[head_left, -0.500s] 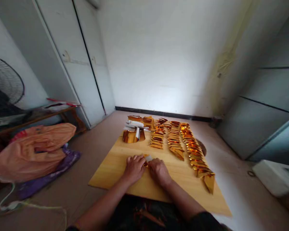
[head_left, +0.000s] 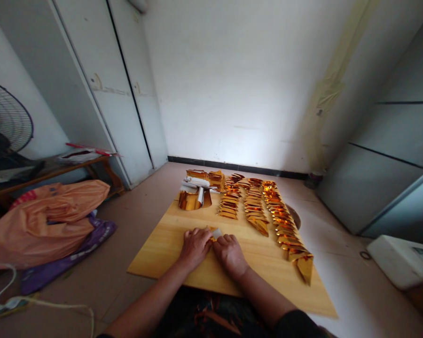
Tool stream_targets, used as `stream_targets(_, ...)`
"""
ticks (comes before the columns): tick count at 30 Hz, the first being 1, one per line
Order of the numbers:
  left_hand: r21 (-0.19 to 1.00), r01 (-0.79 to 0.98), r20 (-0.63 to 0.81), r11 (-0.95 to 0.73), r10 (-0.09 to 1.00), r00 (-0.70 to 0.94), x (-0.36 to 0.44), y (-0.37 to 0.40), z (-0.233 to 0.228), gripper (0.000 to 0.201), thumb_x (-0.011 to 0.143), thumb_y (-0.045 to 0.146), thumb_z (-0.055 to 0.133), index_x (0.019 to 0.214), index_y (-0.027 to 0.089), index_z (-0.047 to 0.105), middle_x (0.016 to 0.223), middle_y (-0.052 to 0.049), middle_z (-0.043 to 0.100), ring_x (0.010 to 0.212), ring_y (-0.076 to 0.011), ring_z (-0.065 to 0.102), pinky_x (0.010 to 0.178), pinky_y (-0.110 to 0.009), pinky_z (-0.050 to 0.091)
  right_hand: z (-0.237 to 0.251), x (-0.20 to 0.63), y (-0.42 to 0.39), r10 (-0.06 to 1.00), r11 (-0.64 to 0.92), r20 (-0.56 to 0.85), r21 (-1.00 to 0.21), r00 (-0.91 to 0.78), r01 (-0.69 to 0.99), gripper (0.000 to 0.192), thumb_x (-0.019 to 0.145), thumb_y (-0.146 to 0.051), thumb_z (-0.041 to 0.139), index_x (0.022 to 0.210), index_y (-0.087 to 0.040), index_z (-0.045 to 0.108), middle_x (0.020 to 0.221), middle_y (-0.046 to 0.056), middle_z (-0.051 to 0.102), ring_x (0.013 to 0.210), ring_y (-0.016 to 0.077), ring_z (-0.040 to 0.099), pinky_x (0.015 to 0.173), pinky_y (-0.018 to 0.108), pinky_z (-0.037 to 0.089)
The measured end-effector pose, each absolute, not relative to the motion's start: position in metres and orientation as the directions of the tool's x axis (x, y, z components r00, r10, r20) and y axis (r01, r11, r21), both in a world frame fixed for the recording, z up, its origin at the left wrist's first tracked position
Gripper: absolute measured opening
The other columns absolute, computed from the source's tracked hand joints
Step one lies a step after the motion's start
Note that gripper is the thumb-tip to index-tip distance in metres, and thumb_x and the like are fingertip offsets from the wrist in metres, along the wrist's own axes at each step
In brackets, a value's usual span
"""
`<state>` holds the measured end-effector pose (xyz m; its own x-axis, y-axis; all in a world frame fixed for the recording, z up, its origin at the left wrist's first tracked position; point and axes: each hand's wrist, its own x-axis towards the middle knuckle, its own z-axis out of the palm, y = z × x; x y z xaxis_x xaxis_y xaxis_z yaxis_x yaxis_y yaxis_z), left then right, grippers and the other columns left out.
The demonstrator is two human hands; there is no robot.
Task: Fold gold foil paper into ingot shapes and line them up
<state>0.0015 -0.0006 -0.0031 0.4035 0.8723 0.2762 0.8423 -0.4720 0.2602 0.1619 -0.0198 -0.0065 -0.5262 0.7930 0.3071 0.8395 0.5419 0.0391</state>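
Both hands rest knuckles-up, side by side and touching, on the near middle of a wooden board (head_left: 162, 256). The left hand (head_left: 194, 247) and right hand (head_left: 230, 254) press down together on a small gold foil sheet (head_left: 215, 233), fingers curled over it; only its far edge, with a pale white underside, shows between the fingertips, so how firmly it is pinched cannot be told. The board lies flat on a pale tiled floor (head_left: 137, 220). On the far half of the board, three rows of folded gold pieces (head_left: 255, 206) run from far to near, the right row reaching nearest and ending in a larger folded piece (head_left: 306, 266) at the right edge. At the far left corner of the board sits a loose heap of gold foil and white paper (head_left: 195, 190). Beyond the board stands a plain white wall (head_left: 239, 84) with a dark skirting strip. To the left are pale cupboard doors (head_left: 102, 89), a low wooden bench, an orange bag (head_left: 45, 220) over purple cloth, and part of a fan (head_left: 7, 122). To the right stand grey panels (head_left: 384, 164) and a white box (head_left: 402, 260).
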Motion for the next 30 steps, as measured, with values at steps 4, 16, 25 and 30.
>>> stream_targets(4,0.236,0.83,0.27,-0.505,0.855,0.443,-0.004,0.0,-0.001,0.015,0.088,0.024,0.051,0.097,0.027,0.062,0.127,0.0,0.06,0.109,-0.0225,0.052,0.085,-0.04,0.032,-0.001,0.16,-0.017,0.824,0.532,0.197,0.054,-0.531,0.845,0.015,0.092,-0.02,0.051,0.087,-0.018,0.065,0.085,0.005,0.063,0.082,0.0191,0.052,0.07,0.033,0.033)
stream_targets(16,0.14,0.77,0.29,-0.623,0.769,0.57,0.001,-0.001,0.006,0.02,0.087,0.022,0.055,0.1,0.034,0.066,0.096,-0.002,0.066,0.098,-0.0216,0.052,0.089,-0.043,0.029,0.034,0.18,-0.005,0.882,0.471,-0.03,0.077,-0.47,0.879,0.022,0.089,-0.011,0.047,0.094,-0.014,0.069,0.094,0.013,0.065,0.09,0.0221,0.056,0.069,0.032,0.039)
stream_targets(25,0.11,0.663,0.377,-0.74,0.649,0.661,-0.008,0.021,-0.003,0.007,0.086,0.024,0.058,0.089,0.022,0.064,0.083,-0.002,0.065,0.083,-0.0171,0.056,0.076,-0.031,0.038,0.03,0.186,-0.004,0.828,0.558,0.019,0.075,-0.56,0.827,0.021,0.092,-0.02,0.047,0.09,-0.017,0.068,0.088,0.01,0.065,0.083,0.0187,0.057,0.069,0.03,0.038)
stream_targets(30,0.026,0.634,0.414,-0.773,0.586,0.697,-0.007,0.026,-0.007,0.014,0.091,0.025,0.051,0.088,0.02,0.064,0.079,-0.003,0.064,0.078,-0.0164,0.057,0.074,-0.03,0.042,0.025,0.194,0.0,0.818,0.566,0.08,0.061,-0.569,0.822,0.021,0.093,-0.025,0.048,0.087,-0.019,0.068,0.085,0.006,0.064,0.081,0.0163,0.056,0.068,0.028,0.036)
